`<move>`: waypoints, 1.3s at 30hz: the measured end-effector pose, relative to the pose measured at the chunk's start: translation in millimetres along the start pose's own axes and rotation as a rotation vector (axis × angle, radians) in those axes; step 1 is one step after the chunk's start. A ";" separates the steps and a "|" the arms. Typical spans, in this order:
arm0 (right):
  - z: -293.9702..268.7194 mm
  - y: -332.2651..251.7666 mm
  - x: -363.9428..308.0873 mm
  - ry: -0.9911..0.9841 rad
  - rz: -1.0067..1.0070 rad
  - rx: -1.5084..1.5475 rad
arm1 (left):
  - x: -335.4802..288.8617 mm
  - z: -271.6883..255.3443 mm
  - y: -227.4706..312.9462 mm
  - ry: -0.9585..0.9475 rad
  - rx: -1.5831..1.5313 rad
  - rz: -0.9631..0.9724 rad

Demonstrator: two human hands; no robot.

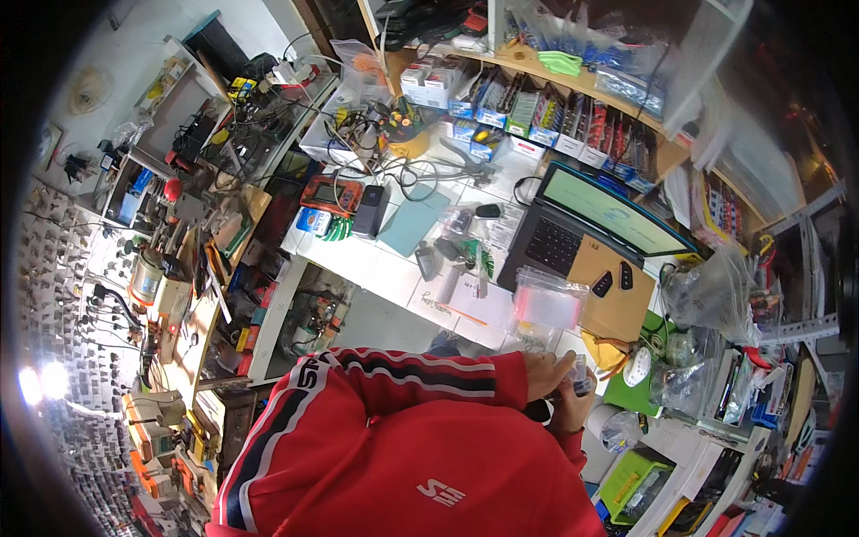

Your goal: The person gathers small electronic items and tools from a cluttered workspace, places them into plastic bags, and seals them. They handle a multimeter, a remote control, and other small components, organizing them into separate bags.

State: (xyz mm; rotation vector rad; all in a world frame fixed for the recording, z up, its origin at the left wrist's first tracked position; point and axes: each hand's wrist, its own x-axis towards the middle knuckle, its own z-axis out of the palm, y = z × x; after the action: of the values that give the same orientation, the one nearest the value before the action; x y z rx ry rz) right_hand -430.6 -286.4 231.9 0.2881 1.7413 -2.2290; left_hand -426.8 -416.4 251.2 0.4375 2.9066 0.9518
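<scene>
My left hand [545, 374] reaches across from the red sleeve, its fingers bent and meeting my right hand [572, 410] beyond the table's front edge. Between them is a small clear plastic packet [580, 376] with something dark in it, too small to name. My right hand is closed round its lower side, and the left fingertips pinch at its upper edge. Close by on the table lies a clear zip bag [548, 300] with a pink-red print. Two black car key fobs [614, 279] rest on a brown envelope [617, 309] that partly covers the laptop [555, 242].
A white sheet [461, 295], a teal mat [416, 219], a dark phone [368, 211] and an orange device [333, 193] lie on the white table. Boxes of key blanks [546, 116] line the back. A green bin [631, 483] stands at the lower right.
</scene>
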 end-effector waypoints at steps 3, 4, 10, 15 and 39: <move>-16.0 -5.8 -7.9 -0.068 -0.010 0.107 | 8.0 4.0 12.5 0.033 -0.024 -0.038; -21.9 -7.8 -11.0 -0.081 -0.020 0.166 | 6.5 2.7 15.9 0.044 0.004 0.022; -51.2 -16.7 -10.1 -0.278 0.079 0.533 | 10.3 -17.4 38.5 0.379 -0.120 0.330; -55.1 -32.8 -7.2 -0.303 -0.056 0.517 | 22.6 -28.3 52.5 0.162 -0.585 0.157; -99.3 -98.0 2.9 -0.224 -0.317 0.403 | 105.8 -4.3 84.8 -0.189 -1.812 -0.320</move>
State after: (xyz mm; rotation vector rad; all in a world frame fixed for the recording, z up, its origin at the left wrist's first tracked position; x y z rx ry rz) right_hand -470.3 -168.7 295.6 -0.1645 1.2868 -2.7094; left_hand -507.7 -323.7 308.5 -0.1093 0.9352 2.4720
